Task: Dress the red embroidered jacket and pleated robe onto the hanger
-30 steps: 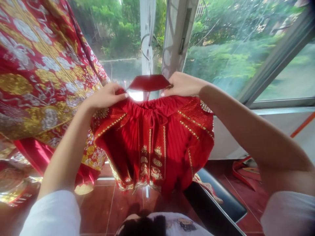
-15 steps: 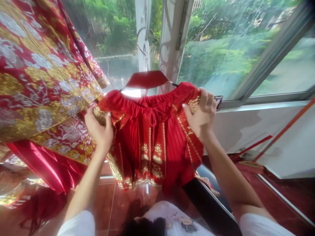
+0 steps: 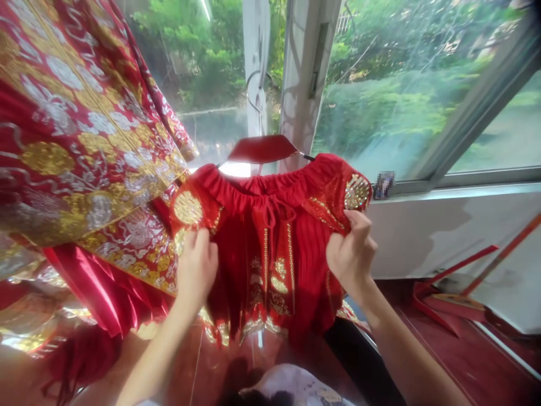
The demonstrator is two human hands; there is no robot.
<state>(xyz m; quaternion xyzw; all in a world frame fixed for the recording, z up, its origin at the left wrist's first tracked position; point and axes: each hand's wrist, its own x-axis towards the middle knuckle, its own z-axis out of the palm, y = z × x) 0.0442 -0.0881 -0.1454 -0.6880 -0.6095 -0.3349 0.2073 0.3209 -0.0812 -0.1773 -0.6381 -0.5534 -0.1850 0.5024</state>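
A red pleated blouse [image 3: 306,259] with a gathered neckline, a tied red cord [image 3: 270,213] and gold sequin trim hangs upright in front of me. Above its neckline shows a hanger [image 3: 264,148] with a red shoulder piece and a curved metal hook. Below the gold shoulder patch, my left hand [image 3: 198,262] is closed on the sleeve cloth at the blouse's left side. My right hand [image 3: 353,248] pinches the cloth of the opposite sleeve, just under the other round sequin patch. The fingertips of both hands are partly hidden in the fabric.
On the left hangs a large red robe [image 3: 97,135] with gold and silver embroidery, close to the blouse. Windows [image 3: 380,101] stand behind. A small blurred item [image 3: 384,185] rests on the sill, and a red dustpan-like object [image 3: 448,301] lies low at right.
Both hands have slid down from the shoulders to the sleeves and closed on the cloth. Both round shoulder patches now show. The blouse and hanger appear slightly lower and farther right in view.
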